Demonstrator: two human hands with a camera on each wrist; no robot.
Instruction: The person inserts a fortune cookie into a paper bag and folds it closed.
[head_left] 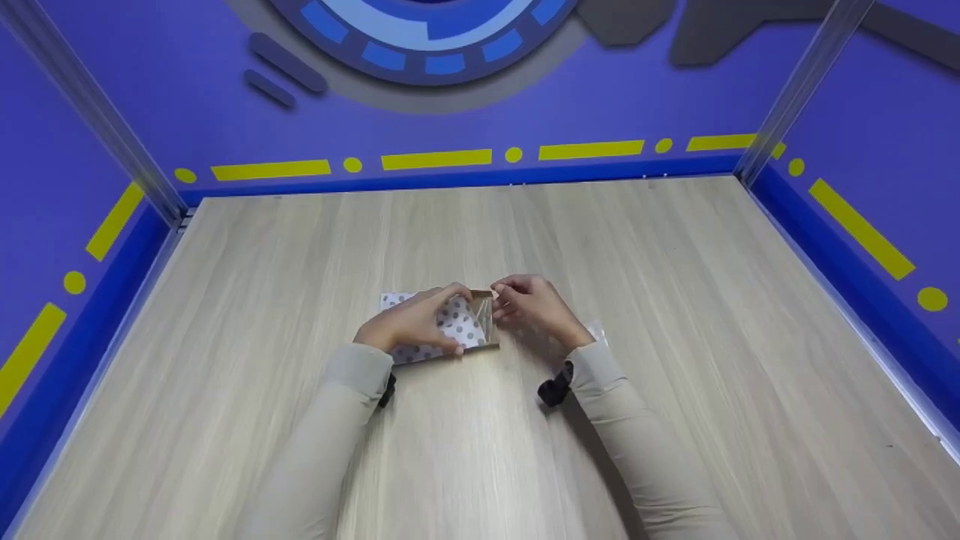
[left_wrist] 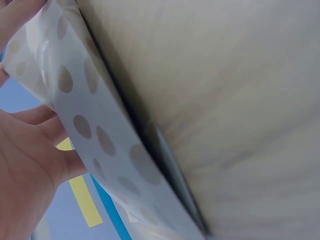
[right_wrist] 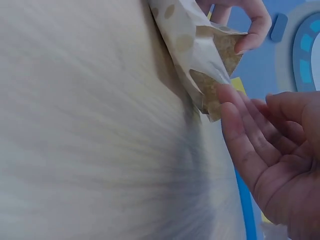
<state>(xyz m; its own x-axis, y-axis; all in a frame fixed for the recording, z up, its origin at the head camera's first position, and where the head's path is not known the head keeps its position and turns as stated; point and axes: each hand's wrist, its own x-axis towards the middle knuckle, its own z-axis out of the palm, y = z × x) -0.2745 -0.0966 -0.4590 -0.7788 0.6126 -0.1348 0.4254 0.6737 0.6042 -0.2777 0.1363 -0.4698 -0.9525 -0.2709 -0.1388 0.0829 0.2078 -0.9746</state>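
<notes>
A flat box covered in white paper with grey-brown dots [head_left: 461, 324] lies on the table. Bare brown cardboard [right_wrist: 230, 52] shows at its right end, where the paper is folded inward at an angle. My left hand [head_left: 412, 319] spans the box from above and grips its two long sides, thumb on the near edge. At the uncovered end, my right hand [head_left: 536, 306] has its fingertips right at the cardboard and the paper edge. Seen in the right wrist view, the fingers of the right hand are fairly straight, and nothing shows between them and the thumb.
A small pale translucent piece [head_left: 597, 331] lies partly hidden behind the right wrist. The wooden table [head_left: 480, 450] is enclosed by blue panels [head_left: 510, 112] with yellow markings at the back and sides. Black wrist straps [head_left: 556, 384] sit at the cuffs.
</notes>
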